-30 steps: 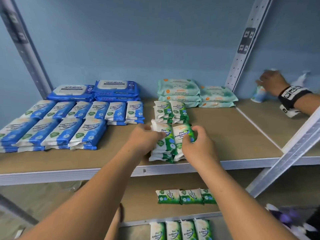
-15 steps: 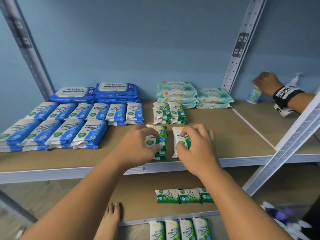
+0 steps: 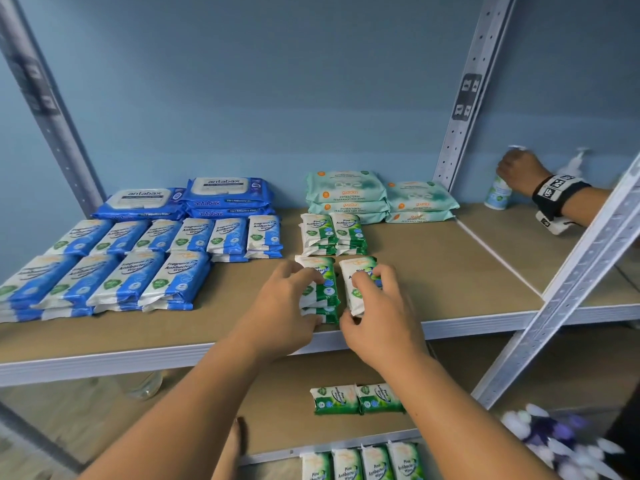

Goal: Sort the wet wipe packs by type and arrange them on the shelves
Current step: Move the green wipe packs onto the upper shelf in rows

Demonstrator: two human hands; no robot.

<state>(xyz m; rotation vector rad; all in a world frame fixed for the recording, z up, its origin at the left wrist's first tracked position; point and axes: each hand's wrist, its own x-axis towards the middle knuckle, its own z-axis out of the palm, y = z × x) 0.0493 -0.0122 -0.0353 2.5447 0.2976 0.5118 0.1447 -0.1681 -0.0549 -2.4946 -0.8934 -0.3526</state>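
Blue wall (image 3: 242, 81) at the back, grey metal rack (image 3: 467, 98) in front of it, and the brown shelf (image 3: 450, 278) up top has most of the stock. On the left are the blue packs (image 3: 138, 271) in two rows, stacked a couple high, with the bigger antabax packs (image 3: 207, 197) piled behind them by the wall. The mint packs (image 3: 367, 195) sit in two piles further right at the back, and just in front of those are the rear green packs (image 3: 332, 233) in two short piles. The hands are nearer the front edge. The left hand (image 3: 277, 317) has its fingers curled over a green stack (image 3: 323, 271) with the thumb at the near end, so it's gripping it. The right hand (image 3: 381, 323) pinches the green pack (image 3: 358, 268) right beside it the same way, fingers on top, thumb at the near end. Stack and pack lie flat side by side, nearly touching. The lower shelf (image 3: 284, 410) holds two loose green packs (image 3: 356, 398), and a bottom row (image 3: 360, 462) of four stands below that. Off to the right, the other hand (image 3: 519, 169), with a black-and-white wristband (image 3: 557, 194), is on a small bottle (image 3: 497, 197), too blurry to tell how.
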